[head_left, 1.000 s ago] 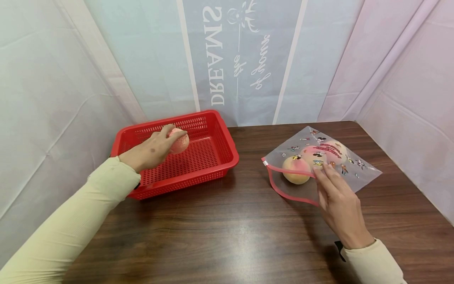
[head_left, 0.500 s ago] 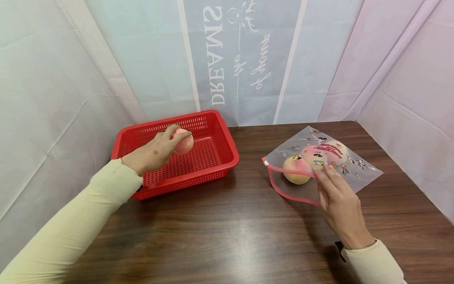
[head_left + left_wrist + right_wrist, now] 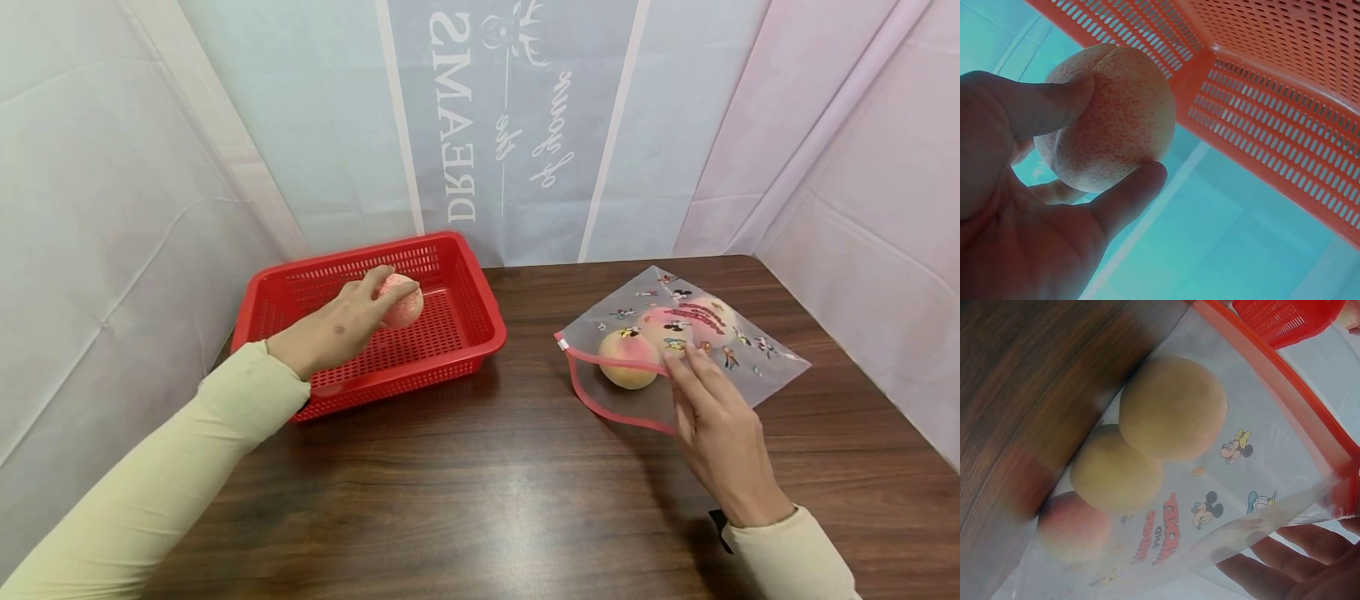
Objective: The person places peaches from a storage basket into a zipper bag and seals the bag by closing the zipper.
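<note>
In the head view my left hand (image 3: 333,329) grips a pink peach (image 3: 405,304) over the red perforated basket (image 3: 408,373). The left wrist view shows thumb and fingers round the peach (image 3: 1119,125), beside the basket's slotted wall (image 3: 1272,125). To the right, my right hand (image 3: 720,437) pinches the red-edged mouth of a clear zip bag (image 3: 765,371) printed with cartoon figures, keeping it raised. Several peaches lie inside the bag, the nearest peach (image 3: 627,373) at the mouth. The right wrist view shows a yellow peach (image 3: 1172,409) through the film; my right thumb is hidden there.
All this stands on a dark wood table (image 3: 465,483). A printed cloth backdrop (image 3: 510,125) rises behind it, with pale cloth on both sides. Between basket and bag is a strip of bare table top.
My left hand has moved a little to the right with the peach, still over the basket. The right hand and the bag have stayed in place.
</note>
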The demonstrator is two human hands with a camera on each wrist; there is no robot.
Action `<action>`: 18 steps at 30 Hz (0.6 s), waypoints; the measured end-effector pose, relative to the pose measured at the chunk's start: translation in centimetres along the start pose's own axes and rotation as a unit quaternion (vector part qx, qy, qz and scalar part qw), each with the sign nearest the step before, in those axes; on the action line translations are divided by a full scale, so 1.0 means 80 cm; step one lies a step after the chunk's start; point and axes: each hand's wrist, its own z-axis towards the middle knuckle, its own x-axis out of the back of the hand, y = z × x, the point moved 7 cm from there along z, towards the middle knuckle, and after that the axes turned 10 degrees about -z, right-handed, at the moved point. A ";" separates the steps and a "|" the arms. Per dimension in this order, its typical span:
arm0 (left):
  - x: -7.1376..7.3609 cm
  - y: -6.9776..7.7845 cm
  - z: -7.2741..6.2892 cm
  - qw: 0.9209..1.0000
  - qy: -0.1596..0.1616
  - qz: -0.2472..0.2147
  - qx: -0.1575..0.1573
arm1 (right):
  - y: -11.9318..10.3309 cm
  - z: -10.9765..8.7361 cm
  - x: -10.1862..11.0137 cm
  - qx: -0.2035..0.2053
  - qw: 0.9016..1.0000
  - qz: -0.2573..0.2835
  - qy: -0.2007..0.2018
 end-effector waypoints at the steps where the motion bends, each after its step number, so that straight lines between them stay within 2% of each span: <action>1: -0.001 -0.001 0.000 1.000 0.003 -0.013 0.010 | 0.000 0.000 0.000 0.001 1.000 0.001 0.001; 2: -0.001 0.004 0.000 1.000 0.002 0.009 -0.014 | 0.000 0.000 0.000 0.002 1.000 0.002 0.003; 3: -0.001 0.004 -0.001 1.000 0.004 0.008 -0.014 | 0.000 -0.001 0.000 0.002 1.000 0.002 0.004; 7: -0.002 0.000 0.000 0.999 0.006 -0.029 0.034 | -0.001 -0.002 0.000 0.002 1.000 0.006 0.008; 11: -0.003 0.000 0.000 0.999 0.005 -0.029 0.042 | 0.001 -0.002 0.000 -0.003 1.000 0.006 0.005; 14: -0.005 0.006 0.000 1.000 -0.002 0.005 0.013 | 0.002 -0.001 -0.001 -0.008 1.000 0.003 -0.002; 16: -0.007 0.007 -0.002 1.000 -0.005 0.010 0.005 | 0.002 -0.001 -0.001 -0.009 1.000 0.001 -0.006; 18: -0.009 0.013 -0.004 0.999 -0.007 0.040 -0.025 | 0.002 -0.001 -0.001 -0.009 1.000 0.002 -0.006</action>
